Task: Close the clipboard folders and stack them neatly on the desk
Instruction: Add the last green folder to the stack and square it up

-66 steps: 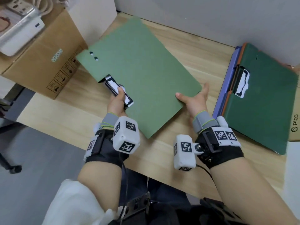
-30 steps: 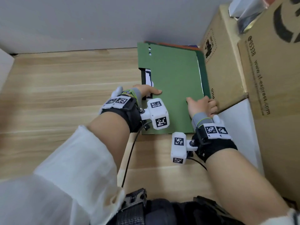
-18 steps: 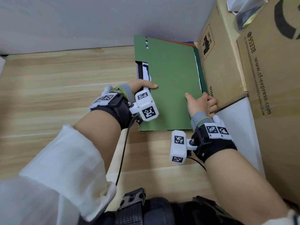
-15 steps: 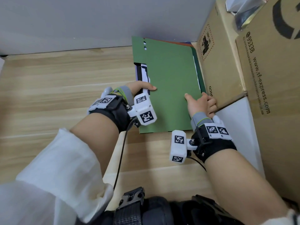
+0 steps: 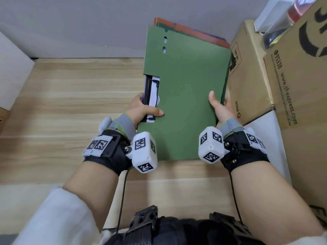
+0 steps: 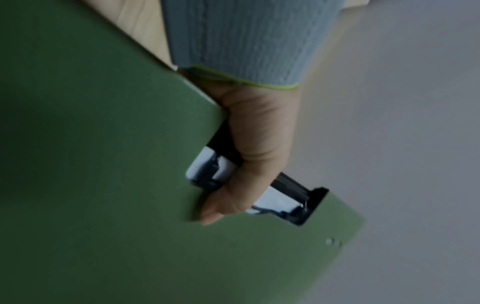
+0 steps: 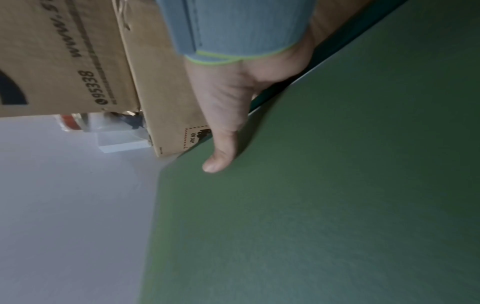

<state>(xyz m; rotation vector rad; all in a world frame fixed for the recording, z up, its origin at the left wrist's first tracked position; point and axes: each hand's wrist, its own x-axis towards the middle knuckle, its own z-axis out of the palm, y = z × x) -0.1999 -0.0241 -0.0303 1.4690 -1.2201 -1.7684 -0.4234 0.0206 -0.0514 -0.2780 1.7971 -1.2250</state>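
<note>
Closest to the person, both hands are clamped on one bundle of closed clipboard folders. The left hand wraps the left edge at the metal clip, thumb lying across the green cover, fingers out of sight underneath. The right hand pinches the right edge, thumb flat on top and the rest curled under.

The top green folder is shut, its cover lying flat with the clip showing through its notch. The bundle seems raised and tilted, near edge toward the person, far edge up against the grey wall; I cannot tell whether any part of it rests on the wooden desk.

Further back, the edges of an orange folder and a darker green one peek out behind the top cover, so several appear gathered together, though their far corners are not flush.

To the right stand cardboard boxes, close beside the bundle.

My read: closing is done for what can be seen, and stacking is nearly there. What remains is to square the edges and lay the pile flat on the desk.
</note>
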